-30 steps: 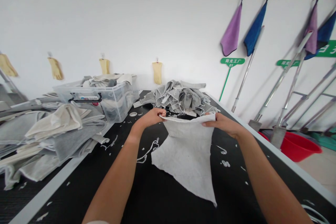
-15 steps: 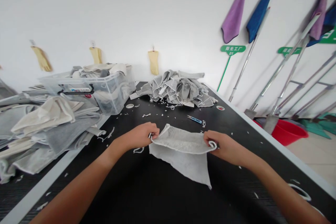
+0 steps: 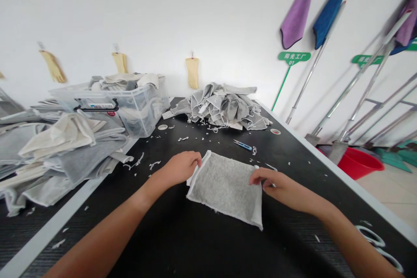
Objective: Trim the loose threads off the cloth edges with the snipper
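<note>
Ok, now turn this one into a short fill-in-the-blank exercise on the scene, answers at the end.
1. The left hand and right hand touch one grey rectangular fabric piece over a tabletop coloured ____.
2. In the picture, the clear plastic bin stands to the ____ of the heaped grey fabrics.
3. Just right of the hanging purple cloth is a neighbouring cloth coloured ____.

Missing words: black; left; blue.

The black table (image 3: pixel 182 247) bears piled cloths (image 3: pixel 213 106), blue snips (image 3: pixel 243 145), scraps (image 3: pixel 183 139).

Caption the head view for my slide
Left hand and right hand touching opposite sides of a gray cloth over black table.
</note>
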Demonstrator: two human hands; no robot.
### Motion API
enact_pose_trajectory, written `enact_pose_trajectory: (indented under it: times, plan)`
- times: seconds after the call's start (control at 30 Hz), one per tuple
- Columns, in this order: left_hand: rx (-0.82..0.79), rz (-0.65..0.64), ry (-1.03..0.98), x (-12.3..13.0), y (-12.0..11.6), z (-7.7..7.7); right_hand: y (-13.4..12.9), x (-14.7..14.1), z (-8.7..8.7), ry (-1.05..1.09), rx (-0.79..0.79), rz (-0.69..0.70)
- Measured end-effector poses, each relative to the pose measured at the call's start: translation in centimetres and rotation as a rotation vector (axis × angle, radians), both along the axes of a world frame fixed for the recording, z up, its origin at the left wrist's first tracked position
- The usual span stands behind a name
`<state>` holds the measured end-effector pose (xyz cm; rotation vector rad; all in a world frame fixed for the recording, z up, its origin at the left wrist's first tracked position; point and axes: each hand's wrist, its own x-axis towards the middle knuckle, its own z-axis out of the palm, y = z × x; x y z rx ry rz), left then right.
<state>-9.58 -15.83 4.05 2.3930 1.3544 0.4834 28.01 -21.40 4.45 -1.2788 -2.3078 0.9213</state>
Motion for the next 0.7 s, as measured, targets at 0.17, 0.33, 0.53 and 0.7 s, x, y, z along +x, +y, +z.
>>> enact_pose_trajectory:
  times: [0.17, 0.33, 0.53, 0.7]
  plan:
    - [0.013, 0.213, 0.151, 3.8, 2.0, -0.8, 2.6, -0.4, -2.1, -0.240, 0.163, -0.363]
    - [0.012, 0.386, 0.185, 6.8, 4.4, -2.8, 3.3, -0.9, -3.9, -0.440, 0.120, -0.491]
    - [-0.036, 0.418, 0.168, 8.0, 7.0, -4.9, 4.0, -1.0, -4.9, -0.455, 0.068, -0.675]
    - [-0.075, 0.447, -0.052, 7.2, 8.6, -5.0, 4.2, -0.2, -4.6, -0.469, 0.030, -0.715]
